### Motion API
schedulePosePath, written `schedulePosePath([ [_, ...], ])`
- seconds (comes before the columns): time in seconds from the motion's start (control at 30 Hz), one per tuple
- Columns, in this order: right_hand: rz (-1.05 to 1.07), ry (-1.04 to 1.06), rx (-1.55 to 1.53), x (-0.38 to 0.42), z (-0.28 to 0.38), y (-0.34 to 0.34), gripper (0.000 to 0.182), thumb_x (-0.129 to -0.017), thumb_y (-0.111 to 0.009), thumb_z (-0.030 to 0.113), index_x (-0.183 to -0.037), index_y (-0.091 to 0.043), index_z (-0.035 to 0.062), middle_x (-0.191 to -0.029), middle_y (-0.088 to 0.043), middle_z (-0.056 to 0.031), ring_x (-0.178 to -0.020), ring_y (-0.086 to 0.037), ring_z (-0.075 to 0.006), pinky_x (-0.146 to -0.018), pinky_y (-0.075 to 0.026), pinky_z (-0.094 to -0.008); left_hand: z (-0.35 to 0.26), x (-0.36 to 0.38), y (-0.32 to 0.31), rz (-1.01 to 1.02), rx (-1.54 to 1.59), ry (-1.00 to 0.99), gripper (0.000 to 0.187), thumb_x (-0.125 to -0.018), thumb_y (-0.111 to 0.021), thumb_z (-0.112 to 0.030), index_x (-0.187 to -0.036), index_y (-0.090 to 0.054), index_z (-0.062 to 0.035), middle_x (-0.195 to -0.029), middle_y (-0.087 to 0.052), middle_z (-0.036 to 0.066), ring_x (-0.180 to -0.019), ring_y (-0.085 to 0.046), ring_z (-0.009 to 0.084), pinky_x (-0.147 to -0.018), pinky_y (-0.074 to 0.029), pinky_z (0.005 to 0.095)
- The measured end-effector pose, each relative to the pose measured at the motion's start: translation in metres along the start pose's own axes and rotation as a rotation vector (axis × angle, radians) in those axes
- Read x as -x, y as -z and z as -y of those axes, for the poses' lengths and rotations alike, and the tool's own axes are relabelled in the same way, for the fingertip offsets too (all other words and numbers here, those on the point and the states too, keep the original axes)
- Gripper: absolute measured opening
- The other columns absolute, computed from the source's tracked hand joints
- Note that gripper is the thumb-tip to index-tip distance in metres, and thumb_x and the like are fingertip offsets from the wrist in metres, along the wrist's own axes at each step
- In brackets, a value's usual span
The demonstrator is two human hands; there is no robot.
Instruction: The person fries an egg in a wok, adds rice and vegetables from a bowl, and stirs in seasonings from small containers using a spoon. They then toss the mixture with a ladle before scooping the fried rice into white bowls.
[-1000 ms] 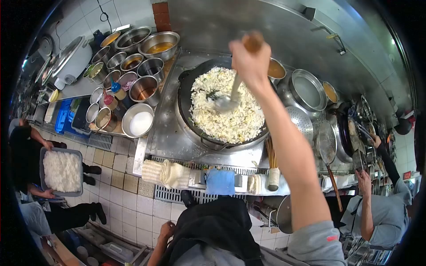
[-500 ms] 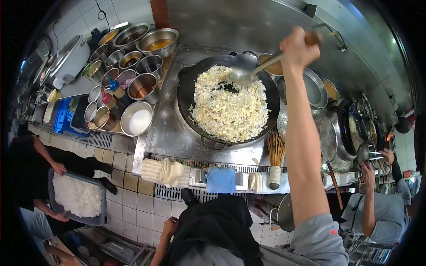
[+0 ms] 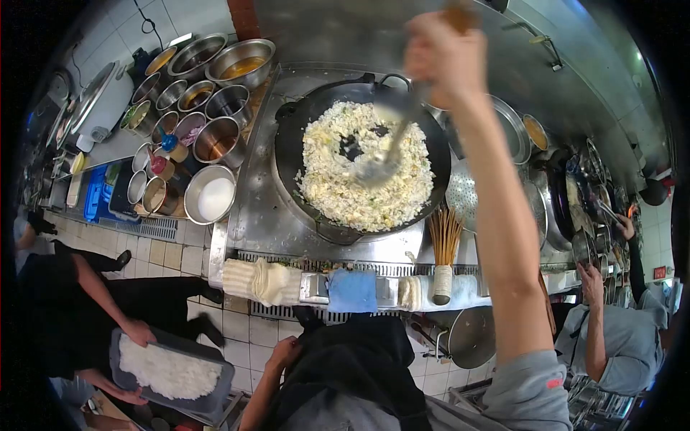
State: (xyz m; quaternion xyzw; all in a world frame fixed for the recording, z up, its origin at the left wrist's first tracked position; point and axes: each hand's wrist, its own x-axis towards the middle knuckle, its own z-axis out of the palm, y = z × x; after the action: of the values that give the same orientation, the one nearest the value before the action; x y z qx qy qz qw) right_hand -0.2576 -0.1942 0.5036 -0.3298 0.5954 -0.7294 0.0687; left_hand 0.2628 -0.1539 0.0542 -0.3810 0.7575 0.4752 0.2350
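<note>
Gripping the ladle (image 3: 377,172) high at 1 o'clock, my right hand (image 3: 451,61) presumably avoids wok (image 3: 289,147) heat; left hand (image 3: 285,353) grip indeterminable.

Bright, fairly even light is filling the middle of the view, and soft glare is spreading over the steel counter (image 3: 251,230) and the steel back wall (image 3: 330,36). The black apron (image 3: 345,381) is swallowing most detail. Motion blur is smearing the right hand (image 3: 449,61) and the ladle (image 3: 375,172) (the rice (image 3: 381,201) beneath is showing fairly crisp grains). The wide lens is bending straight lines towards the sides, and darkness is closing around the rounded edges.
</note>
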Motion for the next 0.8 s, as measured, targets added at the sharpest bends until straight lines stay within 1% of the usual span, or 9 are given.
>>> schedulePosePath([
  [0.1,-0.055,0.093,-0.018,0.026,0.044,0.04,0.025,-0.09,-0.054,0.018,-0.068,-0.05,0.0075,-0.049,-0.029,0.0067,-0.038,-0.025,-0.0053,-0.038,-0.023,-0.0255,-0.034,0.01,0.012,0.075,0.065,0.096,0.034,-0.081,-0.06,-0.031,-0.1,-0.067,-0.0044,-0.098,-0.066,0.022,-0.099,-0.063,0.0345,-0.084,-0.049,0.0414],
  [0.2,-0.316,0.255,-0.026,0.038,-0.021,0.036,0.025,-0.086,-0.058,0.012,-0.065,-0.045,0.0086,-0.048,-0.03,0.0027,-0.038,-0.03,-0.0068,-0.038,-0.023,-0.0252,-0.032,0.016,0.004,0.1,0.079,0.173,0.04,-0.081,-0.059,-0.035,-0.106,-0.067,-0.0051,-0.103,-0.065,0.023,-0.102,-0.062,0.0336,-0.086,-0.048,0.0405],
  [0.27,-0.381,0.284,-0.056,0.021,-0.038,0.017,0.025,-0.085,-0.059,0.011,-0.065,-0.044,0.0083,-0.048,-0.03,0.0022,-0.038,-0.03,-0.0071,-0.038,-0.023,-0.0255,-0.016,0.005,-0.002,0.15,0.014,0.029,0.044,-0.081,-0.057,-0.037,-0.11,-0.066,-0.0054,-0.106,-0.065,0.023,-0.102,-0.062,0.0342,-0.087,-0.048,0.0401],
  [0.43,-0.26,0.085,-0.264,0.051,0.014,0.012,0.028,-0.084,-0.058,0.01,-0.064,-0.039,0.008,-0.048,-0.033,0.0015,-0.038,-0.029,-0.0078,-0.038,-0.025,-0.0261,-0.006,-0.021,0.006,0.247,-0.176,0.027,0.045,-0.083,-0.053,-0.04,-0.109,-0.066,-0.0058,-0.111,-0.063,0.022,-0.104,-0.06,0.0373,-0.092,-0.045,0.0435],
  [0.57,-0.399,0.218,-0.262,0.073,-0.043,-0.002,0.03,-0.086,-0.056,0.012,-0.063,-0.036,0.0097,-0.048,-0.033,-0.0004,-0.038,-0.032,-0.0096,-0.039,-0.028,-0.0277,0.003,-0.034,-0.005,0.329,-0.273,-0.06,0.045,-0.083,-0.052,-0.041,-0.11,-0.066,-0.0078,-0.11,-0.064,0.02,-0.104,-0.06,0.0375,-0.091,-0.046,0.0434],
  [0.63,-0.185,0.146,-0.351,0.041,-0.048,0.014,0.034,-0.086,-0.056,0.012,-0.06,-0.035,0.0109,-0.046,-0.034,-0.0007,-0.037,-0.034,-0.0113,-0.04,-0.031,-0.03,-0.039,-0.023,0.017,0.394,-0.268,0.013,0.044,-0.083,-0.052,-0.04,-0.111,-0.065,-0.0077,-0.109,-0.065,0.02,-0.103,-0.06,0.0379,-0.09,-0.046,0.0433],
  [0.7,-0.242,0.085,-0.227,0.034,-0.006,0.037,0.033,-0.086,-0.057,0.011,-0.059,-0.037,0.0122,-0.045,-0.034,0.0003,-0.037,-0.033,-0.0113,-0.039,-0.03,-0.0316,-0.074,-0.021,0.043,0.448,-0.25,0.089,0.043,-0.084,-0.052,-0.038,-0.111,-0.065,-0.0076,-0.108,-0.065,0.02,-0.103,-0.06,0.0383,-0.089,-0.047,0.0432],
  [0.77,-0.058,-0.008,-0.452,0.052,0.033,0.07,0.035,-0.08,-0.063,0.004,-0.055,-0.04,0.0108,-0.047,-0.038,0.0029,-0.037,-0.038,-0.0062,-0.035,-0.032,-0.025,-0.084,-0.019,0.06,0.605,-0.315,-0.174,0.041,-0.086,-0.051,-0.035,-0.111,-0.064,-0.0061,-0.106,-0.065,0.019,-0.101,-0.061,0.037,-0.088,-0.047,0.0425],
  [0.8,-0.054,-0.01,-0.461,0.061,0.027,0.067,0.035,-0.08,-0.063,0.004,-0.055,-0.04,0.0108,-0.047,-0.038,0.0029,-0.037,-0.038,-0.0062,-0.035,-0.032,-0.025,-0.095,-0.013,0.071,0.599,-0.312,-0.166,0.041,-0.086,-0.051,-0.035,-0.111,-0.064,-0.0061,-0.106,-0.065,0.019,-0.101,-0.061,0.037,-0.088,-0.047,0.0425],
])
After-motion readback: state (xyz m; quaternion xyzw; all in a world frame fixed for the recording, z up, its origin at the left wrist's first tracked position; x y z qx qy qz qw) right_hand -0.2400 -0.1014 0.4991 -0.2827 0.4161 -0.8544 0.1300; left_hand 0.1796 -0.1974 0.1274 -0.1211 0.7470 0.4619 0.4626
